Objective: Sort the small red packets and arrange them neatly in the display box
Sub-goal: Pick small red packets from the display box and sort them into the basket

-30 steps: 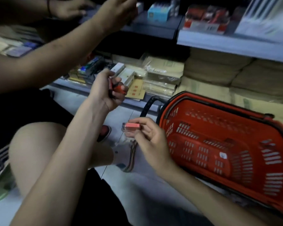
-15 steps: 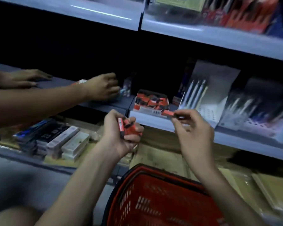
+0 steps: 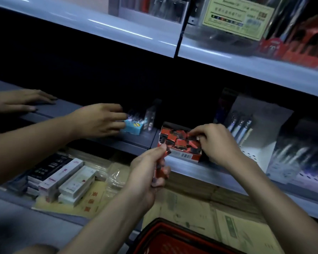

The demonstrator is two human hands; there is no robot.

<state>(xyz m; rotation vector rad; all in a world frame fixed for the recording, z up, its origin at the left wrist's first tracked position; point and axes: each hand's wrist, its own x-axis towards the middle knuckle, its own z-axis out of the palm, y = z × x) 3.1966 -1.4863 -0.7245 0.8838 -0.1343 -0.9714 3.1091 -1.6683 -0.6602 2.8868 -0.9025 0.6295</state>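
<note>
Fingers (image 3: 200, 130) of the right hand (image 3: 217, 143) curl down over the far right corner of the red cardboard display box (image 3: 180, 156) and appear to pinch one small red packet (image 3: 191, 137) at its top edge. The box stands on the grey middle shelf (image 3: 200, 171). Its open top shows a jumble of red-and-black packets (image 3: 176, 143) lying at mixed angles, not in rows. The left hand (image 3: 145, 176), just in front of the box and lower, grips a bunch of red packets (image 3: 161, 169), with its fingers wrapped round them.

By my judgement the task is partway. Some packets are in the box but unsorted, and the handful is yet to go in.

There is one display box. It holds several packets, too blurred to number, and the held bunch cannot be counted either. Further out, another person's hand (image 3: 97, 120) touches one light blue carton (image 3: 133, 126). That person's second hand (image 3: 20, 100) lies flat on the shelf. One red plastic basket (image 3: 173, 241) sits below.
</note>
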